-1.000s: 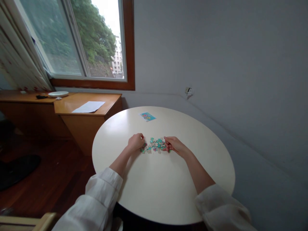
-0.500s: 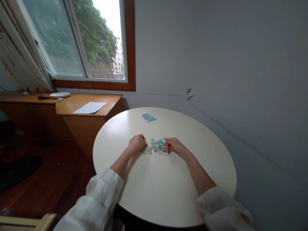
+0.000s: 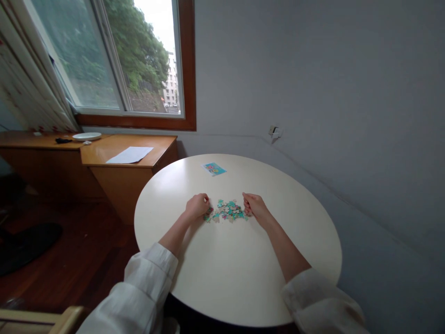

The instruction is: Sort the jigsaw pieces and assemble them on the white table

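Note:
A loose heap of jigsaw puzzle pieces (image 3: 227, 211), turquoise, pink and bare grey-beige, lies in the middle of the round table (image 3: 229, 269). At the heap's left edge rests my left hand (image 3: 197, 206), its fingers curled and closed over the pieces there. What those fingers hold, if anything, is hidden. My right hand (image 3: 256, 207) is closed in a pinch just off the right end of the heap; anything between thumb and finger is too small to make out. Farther back on the table lies a small blue picture card (image 3: 214, 169) with a colourful print.
Beyond the table's left rim stands a wooden desk (image 3: 163, 147) with a white paper sheet (image 3: 130, 155) and a white plate (image 3: 86, 137). A wall socket (image 3: 274, 131) sits behind the table. A light wooden chair part (image 3: 66, 320) shows at lower left.
My right hand has shifted slightly right and away from me, off the right end of the heap, uncovering pieces there. The left hand stays in place.

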The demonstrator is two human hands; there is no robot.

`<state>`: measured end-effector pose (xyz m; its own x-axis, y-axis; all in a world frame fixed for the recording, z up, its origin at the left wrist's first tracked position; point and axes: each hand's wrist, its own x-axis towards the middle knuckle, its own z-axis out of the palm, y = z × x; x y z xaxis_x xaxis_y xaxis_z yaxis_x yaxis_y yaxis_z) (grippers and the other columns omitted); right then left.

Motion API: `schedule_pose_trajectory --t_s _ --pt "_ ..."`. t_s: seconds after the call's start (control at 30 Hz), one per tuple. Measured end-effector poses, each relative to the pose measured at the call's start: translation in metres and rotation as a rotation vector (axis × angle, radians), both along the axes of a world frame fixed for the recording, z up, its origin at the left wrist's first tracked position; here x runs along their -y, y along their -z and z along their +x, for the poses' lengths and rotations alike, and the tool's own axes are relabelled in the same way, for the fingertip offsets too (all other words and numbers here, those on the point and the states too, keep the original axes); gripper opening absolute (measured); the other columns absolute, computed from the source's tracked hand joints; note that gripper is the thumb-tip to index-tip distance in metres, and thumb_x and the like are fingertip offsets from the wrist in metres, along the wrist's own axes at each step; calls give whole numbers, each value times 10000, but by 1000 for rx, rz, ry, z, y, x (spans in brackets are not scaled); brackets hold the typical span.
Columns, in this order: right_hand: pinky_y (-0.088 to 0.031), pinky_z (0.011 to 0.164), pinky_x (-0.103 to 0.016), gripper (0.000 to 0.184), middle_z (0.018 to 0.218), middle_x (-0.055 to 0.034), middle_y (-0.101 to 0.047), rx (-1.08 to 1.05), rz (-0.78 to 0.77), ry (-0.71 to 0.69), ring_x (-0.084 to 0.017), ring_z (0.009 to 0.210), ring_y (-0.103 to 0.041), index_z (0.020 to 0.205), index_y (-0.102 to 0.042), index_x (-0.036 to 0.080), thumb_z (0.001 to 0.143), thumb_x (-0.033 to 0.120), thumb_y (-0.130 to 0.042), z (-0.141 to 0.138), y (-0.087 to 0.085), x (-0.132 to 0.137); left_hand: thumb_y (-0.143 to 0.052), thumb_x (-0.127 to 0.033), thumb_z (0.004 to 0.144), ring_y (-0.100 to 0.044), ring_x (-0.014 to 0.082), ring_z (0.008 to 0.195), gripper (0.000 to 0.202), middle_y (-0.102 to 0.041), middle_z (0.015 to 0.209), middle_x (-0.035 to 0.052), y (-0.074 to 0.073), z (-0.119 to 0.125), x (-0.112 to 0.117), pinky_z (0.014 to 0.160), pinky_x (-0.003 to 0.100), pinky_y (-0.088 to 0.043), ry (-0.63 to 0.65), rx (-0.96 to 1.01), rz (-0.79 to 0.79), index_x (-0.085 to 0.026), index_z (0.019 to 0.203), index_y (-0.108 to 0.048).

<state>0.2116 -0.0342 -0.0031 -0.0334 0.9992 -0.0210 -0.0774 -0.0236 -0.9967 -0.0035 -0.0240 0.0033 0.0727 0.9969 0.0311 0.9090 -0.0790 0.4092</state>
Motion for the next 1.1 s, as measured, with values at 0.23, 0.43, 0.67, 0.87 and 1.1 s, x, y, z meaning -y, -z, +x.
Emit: schedule_pose_trajectory --t_s 0.23,0.43,0.67,0.87,1.1 --pt "-283 305 -168 393 343 95 -306 -80 71 254 -16 287 -257 437 -365 182 651 399 -613 6 2 -7 -444 -278 755 -599 175 793 258 -662 945 60 0 0 0 618 232 -417 4 -9 -2 -207 925 -625" --pt "-294 312 -168 386 350 94 -317 -95 120 306 -16 292 -260 428 -366 180 651 389 -601 5 8 -10 -438 -273 753 -599 175 777 268 -662 942 65 0 0 0 606 234 -414 5 -4 -1 -204 933 -625" --pt "-293 308 -177 388 355 90 -320 -1 108 292 -21 284 -270 431 -350 185 667 393 -578 2 14 -11 -446 -284 754 -596 173 790 256 -663 936 60 1 0 0 622 233 -415 5 10 -5 -206 920 -625" --pt "-295 305 -179 373 358 90 -332 75 87 290 -29 278 -294 450 -351 191 657 415 -566 0 17 -10 -433 -289 762 -596 178 806 267 -661 951 56 1 1 1 633 243 -420 -2 15 -8 -214 931 -626" --pt "-297 309 -181 374 366 90 -336 105 85 251 -30 280 -297 451 -344 194 647 422 -565 -3 18 -9 -436 -279 752 -593 176 801 265 -660 945 55 1 1 1 621 239 -416 -3 7 -1 -216 927 -624"
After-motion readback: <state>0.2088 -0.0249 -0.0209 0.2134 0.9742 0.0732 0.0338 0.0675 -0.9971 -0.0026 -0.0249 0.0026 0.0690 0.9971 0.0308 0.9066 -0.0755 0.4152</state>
